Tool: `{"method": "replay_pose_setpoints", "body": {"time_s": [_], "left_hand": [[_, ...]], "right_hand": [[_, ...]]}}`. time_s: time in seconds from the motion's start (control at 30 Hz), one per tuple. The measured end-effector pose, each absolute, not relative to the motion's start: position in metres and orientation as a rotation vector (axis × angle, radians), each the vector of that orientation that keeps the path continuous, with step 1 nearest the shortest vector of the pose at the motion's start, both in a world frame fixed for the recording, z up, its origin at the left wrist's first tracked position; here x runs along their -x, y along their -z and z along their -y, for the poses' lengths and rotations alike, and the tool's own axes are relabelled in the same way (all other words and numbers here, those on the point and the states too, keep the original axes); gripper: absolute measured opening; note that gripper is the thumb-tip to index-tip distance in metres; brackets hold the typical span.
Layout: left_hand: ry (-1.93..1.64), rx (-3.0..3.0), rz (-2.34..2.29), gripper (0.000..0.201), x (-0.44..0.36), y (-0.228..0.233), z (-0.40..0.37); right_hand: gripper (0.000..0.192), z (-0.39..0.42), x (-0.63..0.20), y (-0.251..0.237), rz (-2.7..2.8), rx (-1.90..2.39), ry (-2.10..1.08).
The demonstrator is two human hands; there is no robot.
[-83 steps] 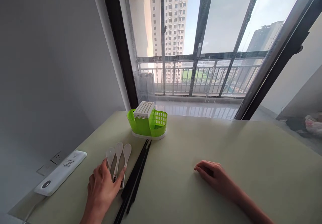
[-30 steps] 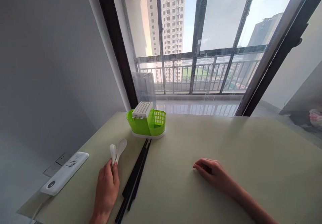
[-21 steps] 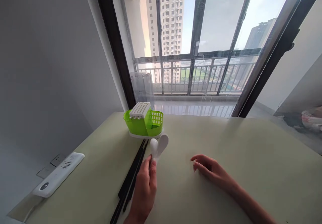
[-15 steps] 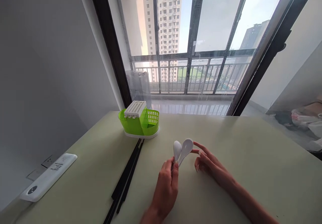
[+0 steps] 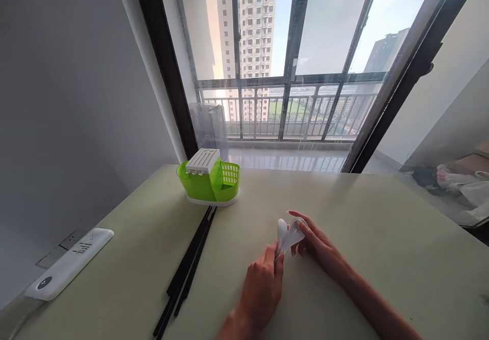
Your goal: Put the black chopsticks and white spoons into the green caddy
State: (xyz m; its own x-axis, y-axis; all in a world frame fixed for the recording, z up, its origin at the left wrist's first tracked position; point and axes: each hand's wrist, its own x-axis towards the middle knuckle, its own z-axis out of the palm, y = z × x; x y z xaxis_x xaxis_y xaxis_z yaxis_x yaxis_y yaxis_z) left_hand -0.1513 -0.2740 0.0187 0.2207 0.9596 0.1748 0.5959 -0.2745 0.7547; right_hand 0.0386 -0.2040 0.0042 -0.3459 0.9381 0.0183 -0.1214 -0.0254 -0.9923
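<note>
Two white soup spoons, a narrower-looking one (image 5: 281, 232) on the left and a wider one (image 5: 294, 234) on the right, fan apart with their bowls up. My left hand (image 5: 263, 281) is closed around both handles, which are mostly hidden in it. My right hand (image 5: 316, 241) grips the bowl of the right-hand spoon, thumb over its inner face and some fingers behind it. The index finger of that hand stretches out past the bowl. Left of my hands, several black chopsticks (image 5: 189, 266) lie in a loose bundle on the pale table (image 5: 344, 197).
A bright green basket (image 5: 200, 187) with a slotted white top (image 5: 204, 161) stands at the table's back left, just beyond the chopstick tips. A white power strip (image 5: 72, 263) lies along the left edge by the wall. Behind the table is a glass sliding door (image 5: 328, 121).
Both spoons have moved right and slightly down with my left hand. My right hand has come onto the right-hand spoon's bowl, its thumb now laid over it.
</note>
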Motion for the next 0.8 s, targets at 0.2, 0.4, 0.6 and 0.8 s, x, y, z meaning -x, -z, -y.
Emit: {"method": "replay_pose_setpoints", "body": {"time_s": [0.2,0.4,0.6,0.8], "left_hand": [[-0.821,-2.141,-1.456,0.039,0.149,-0.015,0.274],[-0.765,-2.382,-1.443,0.047,0.148,-0.007,0.274],[-0.768,-2.437,-1.432,0.049,0.147,-0.005,0.272],[-0.738,-2.468,-1.459,0.05,0.147,-0.006,0.273]], "right_hand": [[0.06,0.2,-0.037,0.008,1.426,1.002,-1.447],[0.054,0.2,-0.035,0.01,1.423,1.042,-1.405],[0.063,0.201,-0.033,0.002,1.423,1.104,-1.397],[0.055,0.207,-0.033,-0.002,1.485,1.009,-1.442]]}}
